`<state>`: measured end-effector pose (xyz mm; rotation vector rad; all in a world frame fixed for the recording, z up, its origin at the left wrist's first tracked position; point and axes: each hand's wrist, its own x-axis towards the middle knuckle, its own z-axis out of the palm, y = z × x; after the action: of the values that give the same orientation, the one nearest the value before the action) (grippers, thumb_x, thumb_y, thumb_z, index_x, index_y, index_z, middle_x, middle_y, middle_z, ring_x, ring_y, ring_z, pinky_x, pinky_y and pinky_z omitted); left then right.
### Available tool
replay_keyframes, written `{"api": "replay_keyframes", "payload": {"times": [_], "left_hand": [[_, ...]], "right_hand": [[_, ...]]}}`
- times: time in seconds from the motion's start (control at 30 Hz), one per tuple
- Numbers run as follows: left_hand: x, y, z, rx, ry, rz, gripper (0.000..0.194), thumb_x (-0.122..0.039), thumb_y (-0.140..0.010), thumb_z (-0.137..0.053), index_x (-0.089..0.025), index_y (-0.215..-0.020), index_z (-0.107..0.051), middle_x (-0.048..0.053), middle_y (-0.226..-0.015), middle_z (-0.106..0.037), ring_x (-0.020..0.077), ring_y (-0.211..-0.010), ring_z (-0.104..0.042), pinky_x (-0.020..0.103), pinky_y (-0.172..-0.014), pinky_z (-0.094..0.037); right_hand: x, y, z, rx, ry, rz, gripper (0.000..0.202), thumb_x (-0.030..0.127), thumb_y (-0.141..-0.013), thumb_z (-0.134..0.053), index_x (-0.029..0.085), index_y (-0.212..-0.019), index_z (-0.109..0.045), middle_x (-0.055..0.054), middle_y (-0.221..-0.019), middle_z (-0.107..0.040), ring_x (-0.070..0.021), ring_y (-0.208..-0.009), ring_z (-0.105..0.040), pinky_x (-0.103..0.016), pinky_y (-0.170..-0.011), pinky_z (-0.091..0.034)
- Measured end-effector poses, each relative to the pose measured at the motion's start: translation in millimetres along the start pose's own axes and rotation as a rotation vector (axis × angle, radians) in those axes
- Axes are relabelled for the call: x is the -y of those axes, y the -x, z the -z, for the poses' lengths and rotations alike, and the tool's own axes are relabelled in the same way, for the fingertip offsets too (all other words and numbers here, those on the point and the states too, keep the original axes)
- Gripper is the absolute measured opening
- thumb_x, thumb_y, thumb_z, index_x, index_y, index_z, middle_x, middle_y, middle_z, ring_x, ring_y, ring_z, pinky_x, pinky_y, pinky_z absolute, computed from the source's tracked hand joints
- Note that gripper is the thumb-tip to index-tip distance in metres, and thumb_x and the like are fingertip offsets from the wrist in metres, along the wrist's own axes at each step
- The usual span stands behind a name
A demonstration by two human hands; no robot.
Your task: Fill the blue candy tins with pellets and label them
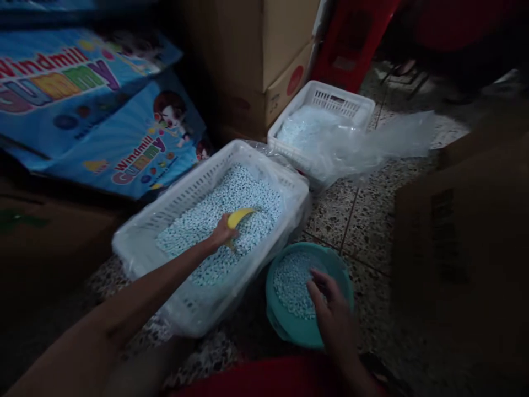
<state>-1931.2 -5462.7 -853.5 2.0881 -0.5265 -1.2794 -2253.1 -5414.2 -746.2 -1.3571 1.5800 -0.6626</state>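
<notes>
My left hand (pixel 223 230) is closed around a curved yellow scoop (pixel 240 216), whose lower edge meets the small pale-blue pellets (pixel 256 193). These pellets lie in a white slatted basket (pixel 136 234) lined with clear plastic. Over the right side of a round teal basin (pixel 275 314) hovers my right hand (pixel 330 309), its thumb and fingers apart and nothing visible between them. More pale-blue pellets (pixel 293 284) fill the bottom of the basin. Whether my right fingertips touch them I cannot tell.
Behind stands a second white basket (pixel 351 102) with a clear plastic bag (pixel 372 146) spilling over its side. Blue printed cartons (pixel 136 149) are at the left, a brown carton (pixel 231 60) at the back, another dark carton (pixel 463 242) at the right. A red stool (pixel 351 44) stands beyond.
</notes>
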Motion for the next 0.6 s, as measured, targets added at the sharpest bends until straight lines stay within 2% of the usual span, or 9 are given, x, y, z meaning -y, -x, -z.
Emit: {"api": "replay_keyframes", "payload": {"times": [0.07,0.17,0.27,0.37,0.43,0.5,0.57,0.6], "left_hand": [[10.8,2.1,0.0,0.089,0.158,0.081,0.073,-0.021,-0.052,-0.068,-0.027,-0.123,-0.05,0.004,-0.096,-0.061,0.0276,-0.085,-0.062,0.041,-0.066,-0.056],[23.3,-5.6,5.8,0.19,0.322,0.222,0.054,-0.031,-0.055,-0.064,-0.02,-0.107,-0.058,0.006,-0.081,-0.062,0.0282,-0.073,-0.063,0.044,-0.062,-0.056],[29.6,-17.7,20.7,0.269,0.458,0.311,0.041,-0.033,-0.055,-0.064,-0.016,-0.093,-0.062,0.009,-0.075,-0.064,0.0293,-0.07,-0.064,0.045,-0.064,-0.057],[29.6,-22.8,37.0,0.268,0.58,0.312,0.038,-0.032,-0.058,-0.065,-0.015,-0.093,-0.064,0.011,-0.079,-0.068,0.0305,-0.074,-0.067,0.045,-0.069,-0.058],[27.1,-20.2,43.2,0.198,0.581,0.296,0.035,-0.032,-0.06,-0.065,-0.014,-0.09,-0.064,0.011,-0.076,-0.068,0.0308,-0.074,-0.068,0.045,-0.07,-0.059],[23.8,-14.3,45.7,0.114,0.561,0.266,0.033,-0.031,-0.062,-0.065,-0.014,-0.089,-0.063,0.011,-0.074,-0.068,0.0309,-0.075,-0.068,0.046,-0.073,-0.059],[19.8,-6.4,47.6,0.068,0.559,0.205,0.036,-0.032,-0.064,-0.064,-0.013,-0.096,-0.063,0.011,-0.079,-0.07,0.0317,-0.083,-0.069,0.048,-0.079,-0.059],[17.3,-2.1,49.3,0.056,0.568,0.171,0.04,-0.033,-0.066,-0.063,-0.013,-0.101,-0.063,0.011,-0.083,-0.071,0.0321,-0.087,-0.069,0.049,-0.082,-0.058]], "right_hand": [[-1.4,12.4,-23.9,0.148,0.08,0.162,0.025,0.037,-0.086,-0.055,0.019,-0.098,-0.068,-0.01,-0.097,-0.071,-0.0217,-0.09,-0.066,-0.034,-0.082,-0.054],[-7.1,42.6,-66.4,0.502,0.273,0.364,0.02,0.023,-0.085,-0.055,0.019,-0.101,-0.067,-0.008,-0.099,-0.071,-0.0197,-0.092,-0.065,-0.031,-0.083,-0.052],[-13.9,78.4,-105.7,0.758,0.563,0.41,0.023,0.016,-0.081,-0.056,0.019,-0.102,-0.066,-0.01,-0.098,-0.071,-0.0238,-0.091,-0.065,-0.035,-0.079,-0.051],[-9.4,99.9,-123.2,0.883,0.685,0.407,0.032,0.013,-0.079,-0.055,0.019,-0.109,-0.064,-0.011,-0.101,-0.07,-0.0275,-0.092,-0.066,-0.039,-0.078,-0.051],[1.6,92.5,-111.2,0.906,0.676,0.36,0.028,0.012,-0.08,-0.052,0.019,-0.103,-0.067,-0.011,-0.095,-0.072,-0.0259,-0.086,-0.067,-0.037,-0.074,-0.051],[10.6,63.5,-74.5,0.79,0.587,0.326,0.024,0.018,-0.084,-0.051,0.02,-0.101,-0.069,-0.009,-0.092,-0.073,-0.0236,-0.083,-0.067,-0.034,-0.074,-0.051],[4.9,20.9,-16.9,0.433,0.416,0.339,0.034,0.034,-0.089,-0.051,0.024,-0.12,-0.062,-0.009,-0.111,-0.069,-0.0228,-0.097,-0.065,-0.036,-0.086,-0.05],[-6.8,-0.5,15.3,0.234,0.376,0.291,0.041,0.04,-0.088,-0.051,0.024,-0.126,-0.058,-0.009,-0.117,-0.066,-0.0231,-0.1,-0.063,-0.037,-0.088,-0.049]]}}
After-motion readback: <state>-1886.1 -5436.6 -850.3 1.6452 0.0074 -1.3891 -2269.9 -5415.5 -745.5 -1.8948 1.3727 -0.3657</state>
